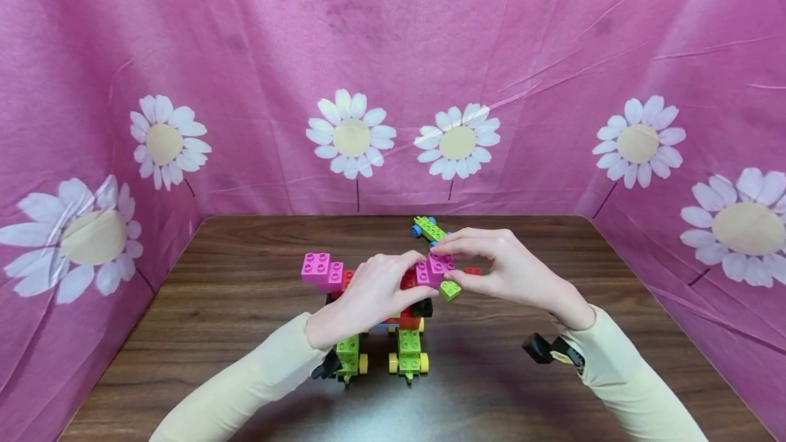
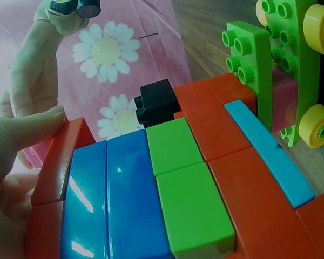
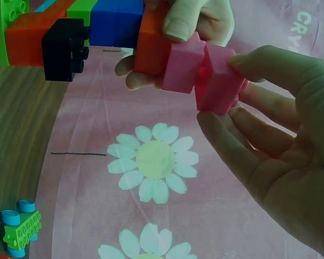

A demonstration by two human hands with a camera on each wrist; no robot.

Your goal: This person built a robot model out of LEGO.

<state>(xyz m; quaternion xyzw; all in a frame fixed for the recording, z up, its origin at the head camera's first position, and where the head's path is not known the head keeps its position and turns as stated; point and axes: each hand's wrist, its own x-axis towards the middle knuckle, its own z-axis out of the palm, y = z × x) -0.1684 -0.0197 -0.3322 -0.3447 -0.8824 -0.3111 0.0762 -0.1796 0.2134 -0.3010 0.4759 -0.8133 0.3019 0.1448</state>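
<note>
A figure of toy building bricks stands on the table, on green legs (image 1: 409, 353) with yellow wheels. My left hand (image 1: 374, 285) grips the red brick (image 2: 59, 162) at the upper end of its body, beside stacked blue bricks (image 2: 135, 189). My right hand (image 1: 510, 268) pinches a pink brick (image 3: 221, 81) between thumb and fingers. That brick lies against another pink brick (image 3: 183, 63) joined to the red one; whether the two pink bricks are locked together I cannot tell. More pink bricks (image 1: 316, 266) stick out on the figure's left side. A black brick (image 3: 65, 51) juts from the body.
Behind my right hand lies a green wheeled base (image 1: 430, 227) with blue wheels. A loose green brick (image 1: 450, 290) and a red brick (image 1: 473, 271) sit near that hand. A pink cloth (image 1: 393, 33) with daisies surrounds the wooden table (image 1: 245, 333).
</note>
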